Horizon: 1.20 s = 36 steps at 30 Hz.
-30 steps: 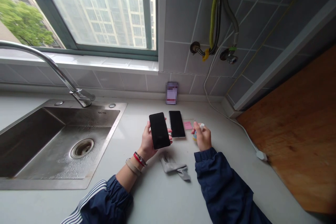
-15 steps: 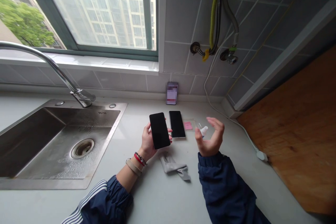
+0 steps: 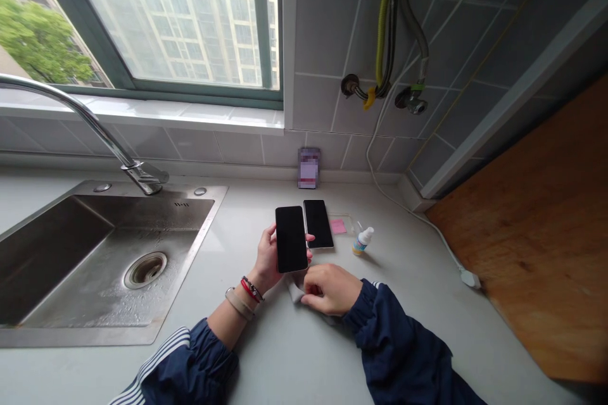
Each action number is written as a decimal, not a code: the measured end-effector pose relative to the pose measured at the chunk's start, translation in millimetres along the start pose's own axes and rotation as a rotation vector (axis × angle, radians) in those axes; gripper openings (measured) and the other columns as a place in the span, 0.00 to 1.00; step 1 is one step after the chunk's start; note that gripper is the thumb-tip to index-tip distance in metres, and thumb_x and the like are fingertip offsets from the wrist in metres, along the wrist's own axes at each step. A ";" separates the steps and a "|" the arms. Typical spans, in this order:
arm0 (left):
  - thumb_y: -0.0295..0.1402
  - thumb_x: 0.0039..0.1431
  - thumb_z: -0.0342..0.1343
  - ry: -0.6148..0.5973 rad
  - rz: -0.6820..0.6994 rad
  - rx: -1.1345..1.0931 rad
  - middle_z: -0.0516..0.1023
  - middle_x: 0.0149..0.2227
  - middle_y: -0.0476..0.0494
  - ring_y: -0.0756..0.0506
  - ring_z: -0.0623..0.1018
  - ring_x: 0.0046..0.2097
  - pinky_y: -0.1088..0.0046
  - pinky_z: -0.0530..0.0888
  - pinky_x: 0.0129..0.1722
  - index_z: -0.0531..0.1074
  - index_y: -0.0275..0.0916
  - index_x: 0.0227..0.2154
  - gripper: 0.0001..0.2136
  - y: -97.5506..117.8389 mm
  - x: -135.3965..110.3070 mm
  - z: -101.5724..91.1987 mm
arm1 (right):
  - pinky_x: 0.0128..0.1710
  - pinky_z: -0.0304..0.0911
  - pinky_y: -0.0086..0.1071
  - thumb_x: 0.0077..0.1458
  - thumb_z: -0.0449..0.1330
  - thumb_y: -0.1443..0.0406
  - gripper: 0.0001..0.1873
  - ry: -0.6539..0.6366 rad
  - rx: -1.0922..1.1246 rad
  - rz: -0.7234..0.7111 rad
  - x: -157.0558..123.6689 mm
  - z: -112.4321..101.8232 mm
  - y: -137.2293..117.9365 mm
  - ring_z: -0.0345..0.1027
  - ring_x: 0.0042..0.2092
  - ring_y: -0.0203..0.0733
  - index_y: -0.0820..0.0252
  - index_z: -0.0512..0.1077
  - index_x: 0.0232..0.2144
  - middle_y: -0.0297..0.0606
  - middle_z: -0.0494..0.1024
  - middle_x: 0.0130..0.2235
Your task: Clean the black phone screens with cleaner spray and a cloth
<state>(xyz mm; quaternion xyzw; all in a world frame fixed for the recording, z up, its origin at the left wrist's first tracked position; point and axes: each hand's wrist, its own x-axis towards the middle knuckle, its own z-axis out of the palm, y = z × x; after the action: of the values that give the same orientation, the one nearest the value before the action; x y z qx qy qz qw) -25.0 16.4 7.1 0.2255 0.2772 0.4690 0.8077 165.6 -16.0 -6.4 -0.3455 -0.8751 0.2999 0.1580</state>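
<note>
While the left hand (image 3: 268,262) grips a smartphone (image 3: 291,239), the right hand (image 3: 330,290) has released the bottle (image 3: 363,241) to pinch a grey cloth (image 3: 295,294)

Left hand (image 3: 272,257): held raised, palm turned inward, fingers and thumb curled in a closed grip.
Right hand (image 3: 332,289): kept low, just below the left, back turned upward, fingers curled under in a pinch.
Left wrist (image 3: 259,283): slightly bent, bare.
Left forearm (image 3: 227,324): angled in from the lower left.
Right forearm (image 3: 398,343): angled in from the lower right, sleeved.
</note>
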 end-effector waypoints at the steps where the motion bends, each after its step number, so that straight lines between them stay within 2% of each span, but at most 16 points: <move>1: 0.51 0.67 0.40 -0.004 -0.001 -0.006 0.81 0.45 0.21 0.37 0.80 0.33 0.58 0.77 0.37 0.77 0.22 0.45 0.33 -0.2 0.2 -0.8 | 0.28 0.55 0.26 0.53 0.67 0.67 0.09 0.024 0.057 -0.002 -0.8 -2.7 -1.3 0.62 0.28 0.32 0.59 0.71 0.24 0.29 0.72 0.27; 4: 0.51 0.66 0.42 -0.008 0.010 -0.029 0.81 0.47 0.23 0.37 0.81 0.33 0.58 0.77 0.37 0.78 0.25 0.46 0.31 -0.9 1.4 -3.6 | 0.25 0.55 0.26 0.56 0.65 0.64 0.11 0.142 0.374 0.025 -3.0 -15.4 -4.8 0.59 0.25 0.31 0.59 0.69 0.24 0.28 0.69 0.25; 6: 0.51 0.66 0.42 0.010 0.001 -0.026 0.82 0.47 0.24 0.37 0.81 0.33 0.59 0.77 0.37 0.78 0.26 0.46 0.30 -1.6 2.4 -4.8 | 0.24 0.55 0.26 0.58 0.65 0.59 0.15 0.283 0.601 0.048 -3.5 -24.4 -6.3 0.58 0.23 0.32 0.58 0.68 0.24 0.28 0.66 0.24; 8: 0.50 0.66 0.43 0.026 -0.027 -0.022 0.82 0.45 0.24 0.37 0.82 0.36 0.61 0.77 0.40 0.79 0.25 0.44 0.31 -2.6 3.0 -5.0 | 0.26 0.59 0.27 0.60 0.64 0.55 0.17 0.460 0.745 0.056 -2.5 -30.9 -6.7 0.62 0.24 0.33 0.57 0.67 0.26 0.29 0.67 0.24; 11: 0.50 0.67 0.42 0.002 -0.065 -0.017 0.83 0.44 0.24 0.35 0.82 0.40 0.61 0.77 0.41 0.79 0.23 0.44 0.31 -4.8 2.7 -3.8 | 0.27 0.63 0.29 0.61 0.63 0.52 0.18 0.792 0.779 0.108 0.8 -34.2 -4.7 0.65 0.25 0.36 0.57 0.67 0.28 0.30 0.69 0.25; 13: 0.51 0.66 0.42 -0.038 -0.087 -0.005 0.82 0.46 0.24 0.34 0.82 0.37 0.57 0.78 0.38 0.78 0.25 0.46 0.31 -6.7 1.7 -2.5 | 0.24 0.62 0.28 0.62 0.63 0.54 0.16 0.982 0.749 0.143 2.7 -33.3 -2.3 0.63 0.23 0.34 0.57 0.68 0.29 0.30 0.69 0.25; 16: 0.52 0.65 0.43 -0.090 -0.128 0.005 0.82 0.43 0.26 0.34 0.81 0.32 0.55 0.77 0.35 0.78 0.27 0.44 0.31 -10.5 0.4 -0.4 | 0.24 0.62 0.27 0.63 0.62 0.56 0.14 1.081 0.696 0.132 3.4 -29.6 -1.8 0.63 0.25 0.33 0.57 0.68 0.30 0.30 0.70 0.28; 18: 0.53 0.65 0.44 -0.090 -0.158 0.005 0.82 0.38 0.28 0.35 0.81 0.31 0.57 0.77 0.34 0.79 0.28 0.41 0.30 -13.7 0.2 0.7 | 0.29 0.66 0.28 0.62 0.63 0.59 0.11 1.052 0.615 0.084 2.9 -25.6 -5.2 0.68 0.29 0.35 0.57 0.70 0.30 0.33 0.73 0.33; 21: 0.49 0.65 0.48 0.045 -0.130 -0.056 0.82 0.30 0.35 0.39 0.80 0.30 0.63 0.76 0.36 0.79 0.32 0.37 0.24 -18.1 1.1 1.0 | 0.46 0.72 0.39 0.61 0.62 0.63 0.04 0.823 0.281 -0.115 3.8 -15.3 -13.5 0.74 0.48 0.46 0.57 0.74 0.35 0.42 0.78 0.47; 22: 0.47 0.65 0.50 0.101 -0.112 -0.091 0.82 0.30 0.37 0.41 0.80 0.31 0.65 0.76 0.37 0.79 0.33 0.36 0.22 -19.0 1.3 0.6 | 0.54 0.69 0.45 0.62 0.61 0.64 0.05 0.711 0.135 -0.189 4.8 -10.5 -16.0 0.71 0.56 0.51 0.57 0.75 0.40 0.45 0.77 0.53; 24: 0.45 0.64 0.52 0.168 -0.091 -0.148 0.83 0.32 0.38 0.42 0.81 0.35 0.68 0.75 0.43 0.79 0.33 0.36 0.19 -19.2 1.6 -0.9 | 0.65 0.56 0.58 0.63 0.61 0.62 0.21 0.491 -0.124 -0.253 7.6 -0.2 -19.6 0.58 0.67 0.59 0.60 0.70 0.56 0.49 0.71 0.63; 27: 0.47 0.63 0.53 0.170 -0.106 -0.166 0.84 0.37 0.35 0.39 0.82 0.43 0.65 0.72 0.55 0.78 0.31 0.40 0.21 -16.1 1.5 -4.7 | 0.69 0.39 0.68 0.65 0.60 0.56 0.35 0.267 -0.379 -0.176 10.3 13.3 -22.7 0.41 0.73 0.64 0.65 0.58 0.68 0.49 0.59 0.70; 30: 0.48 0.61 0.54 0.174 -0.123 -0.157 0.84 0.39 0.33 0.35 0.82 0.48 0.60 0.67 0.61 0.78 0.29 0.43 0.24 -10.3 2.0 -9.1 | 0.70 0.34 0.67 0.66 0.57 0.50 0.40 0.176 -0.452 -0.132 9.7 20.5 -25.5 0.37 0.74 0.62 0.66 0.54 0.71 0.48 0.52 0.72; 32: 0.48 0.61 0.51 0.106 -0.135 -0.159 0.84 0.42 0.32 0.34 0.81 0.51 0.59 0.66 0.62 0.77 0.28 0.46 0.26 -6.5 2.9 -11.3 | 0.70 0.34 0.65 0.66 0.55 0.46 0.42 0.153 -0.456 -0.158 8.8 22.4 -26.6 0.37 0.74 0.59 0.64 0.52 0.71 0.47 0.51 0.73; 34: 0.48 0.62 0.49 0.031 -0.145 -0.143 0.83 0.45 0.30 0.33 0.80 0.53 0.59 0.67 0.62 0.77 0.26 0.47 0.27 -4.9 4.1 -12.2 | 0.71 0.36 0.63 0.67 0.52 0.44 0.43 0.153 -0.460 -0.180 8.8 23.1 -25.2 0.39 0.74 0.56 0.62 0.50 0.72 0.46 0.51 0.73; 36: 0.47 0.63 0.50 0.068 -0.127 -0.090 0.84 0.44 0.31 0.33 0.81 0.51 0.59 0.69 0.59 0.78 0.28 0.46 0.25 -6.8 5.0 -11.5 | 0.70 0.40 0.62 0.67 0.51 0.44 0.44 0.196 -0.474 -0.148 10.0 23.0 -20.3 0.40 0.74 0.56 0.63 0.46 0.73 0.48 0.51 0.73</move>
<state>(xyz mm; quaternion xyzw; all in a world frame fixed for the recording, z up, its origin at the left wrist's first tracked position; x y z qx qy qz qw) -26.3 18.9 -6.9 0.1548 0.2968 0.4360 0.8353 137.0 -30.4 -10.5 -0.3356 -0.9242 0.0392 0.1781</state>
